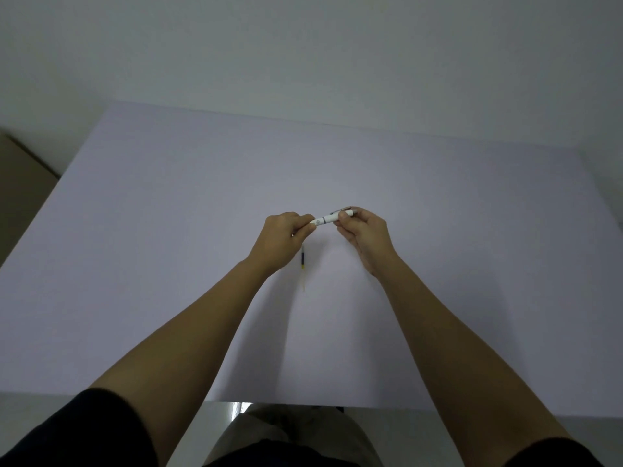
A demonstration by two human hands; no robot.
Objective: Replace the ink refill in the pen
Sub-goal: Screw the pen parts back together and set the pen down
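A white pen (328,218) with a dark band is held level above the middle of the table, between both hands. My left hand (281,239) pinches its left tip end. My right hand (364,235) grips its right end, where the clip shows. A thin ink refill (303,266), dark at the top and pale yellow lower down, lies on the table just below and between the hands, touched by neither.
The pale lilac table (168,230) stretches wide on all sides, its near edge running just above my lap. A plain wall stands behind it. A brown box corner (20,176) shows at the far left.
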